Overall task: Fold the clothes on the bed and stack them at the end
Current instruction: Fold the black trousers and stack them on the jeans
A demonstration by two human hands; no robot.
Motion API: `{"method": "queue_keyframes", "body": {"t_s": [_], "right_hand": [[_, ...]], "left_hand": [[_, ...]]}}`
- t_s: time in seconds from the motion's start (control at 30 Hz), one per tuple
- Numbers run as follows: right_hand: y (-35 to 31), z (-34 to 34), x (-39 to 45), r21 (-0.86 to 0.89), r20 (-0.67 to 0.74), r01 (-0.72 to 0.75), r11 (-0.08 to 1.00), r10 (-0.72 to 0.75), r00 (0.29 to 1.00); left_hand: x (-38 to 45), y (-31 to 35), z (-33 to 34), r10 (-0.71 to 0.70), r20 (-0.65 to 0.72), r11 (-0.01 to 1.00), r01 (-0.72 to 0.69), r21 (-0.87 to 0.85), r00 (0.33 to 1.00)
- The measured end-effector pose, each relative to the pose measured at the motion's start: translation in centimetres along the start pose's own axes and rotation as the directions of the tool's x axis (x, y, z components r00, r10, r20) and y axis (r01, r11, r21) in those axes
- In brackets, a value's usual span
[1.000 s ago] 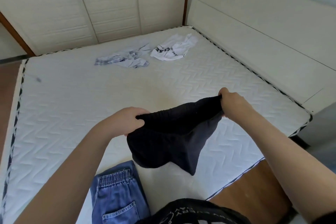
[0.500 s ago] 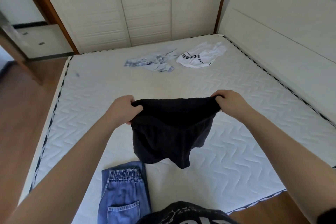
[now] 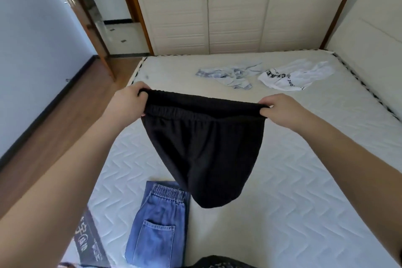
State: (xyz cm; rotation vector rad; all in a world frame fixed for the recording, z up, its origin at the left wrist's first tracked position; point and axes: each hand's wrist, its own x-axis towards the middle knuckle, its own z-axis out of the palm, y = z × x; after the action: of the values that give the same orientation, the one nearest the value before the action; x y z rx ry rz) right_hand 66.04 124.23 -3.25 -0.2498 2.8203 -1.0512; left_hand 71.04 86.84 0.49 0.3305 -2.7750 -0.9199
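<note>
From the head camera, the black shorts hang in the air above the mattress, stretched at the elastic waistband. The left hand pinches one waistband corner, the right hand the other, fingers curled tight on the cloth. The fabric looks soft, light and limp, sagging to a point; the waistband corners seem the surest hold. Folded blue jeans lie near the bed's end, just below the shorts.
</note>
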Motion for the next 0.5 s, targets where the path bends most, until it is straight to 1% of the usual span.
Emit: {"method": "queue_keyframes", "body": {"t_s": [0.07, 0.1, 0.13, 0.2, 0.23, 0.27, 0.33, 0.37, 0.4, 0.43, 0.47, 0.5], "right_hand": [[-0.8, 0.0, 0.9, 0.132, 0.078, -0.029, 0.991, 0.019, 0.997], [-1.1, 0.1, 1.5, 0.241, 0.148, -0.074, 0.968, 0.039, 0.988], [-1.4, 0.3, 2.0, 0.365, 0.225, -0.137, 0.921, 0.056, 0.973], [-2.2, 1.0, 2.9, 0.571, 0.339, -0.252, 0.781, 0.056, 0.939], [-2.7, 1.5, 3.4, 0.623, 0.363, -0.277, 0.731, 0.044, 0.931], [-3.2, 2.1, 3.8, 0.645, 0.370, -0.282, 0.711, 0.032, 0.928], [-4.4, 3.3, 4.5, 0.628, 0.357, -0.247, 0.738, 0.008, 0.934], [-5.1, 3.8, 4.7, 0.582, 0.344, -0.206, 0.786, -0.009, 0.939], [-5.9, 4.2, 4.9, 0.490, 0.318, -0.138, 0.861, -0.029, 0.948], [-6.8, 4.6, 4.9, 0.348, 0.284, -0.048, 0.936, -0.057, 0.957], [-7.9, 5.0, 4.9, 0.184, 0.255, 0.050, 0.982, -0.096, 0.962], [-9.1, 5.3, 4.8, 0.035, 0.239, 0.133, 0.990, -0.138, 0.961]], "left_hand": [[-0.8, -0.6, -1.6, -0.067, -0.024, 0.997, 0.065, -0.052, 0.997], [-1.3, -0.9, -2.3, -0.108, -0.026, 0.990, 0.105, -0.098, 0.994], [-1.8, -1.2, -3.0, -0.148, -0.020, 0.979, 0.143, -0.143, 0.989], [-2.9, -1.7, -4.2, -0.222, 0.005, 0.950, 0.217, -0.226, 0.975], [-3.4, -1.8, -4.7, -0.258, 0.008, 0.932, 0.251, -0.263, 0.966], [-3.9, -2.0, -5.3, -0.291, 0.002, 0.916, 0.279, -0.287, 0.957], [-4.9, -2.5, -6.3, -0.344, -0.017, 0.897, 0.323, -0.303, 0.939], [-5.5, -2.9, -6.9, -0.357, -0.019, 0.892, 0.335, -0.302, 0.934], [-6.1, -3.4, -7.5, -0.363, -0.021, 0.892, 0.341, -0.297, 0.932], [-6.8, -3.9, -8.0, -0.368, -0.027, 0.892, 0.344, -0.294, 0.930], [-7.4, -4.4, -8.6, -0.377, -0.037, 0.889, 0.350, -0.296, 0.926], [-8.1, -4.9, -9.1, -0.386, -0.051, 0.884, 0.354, -0.306, 0.921]]}}
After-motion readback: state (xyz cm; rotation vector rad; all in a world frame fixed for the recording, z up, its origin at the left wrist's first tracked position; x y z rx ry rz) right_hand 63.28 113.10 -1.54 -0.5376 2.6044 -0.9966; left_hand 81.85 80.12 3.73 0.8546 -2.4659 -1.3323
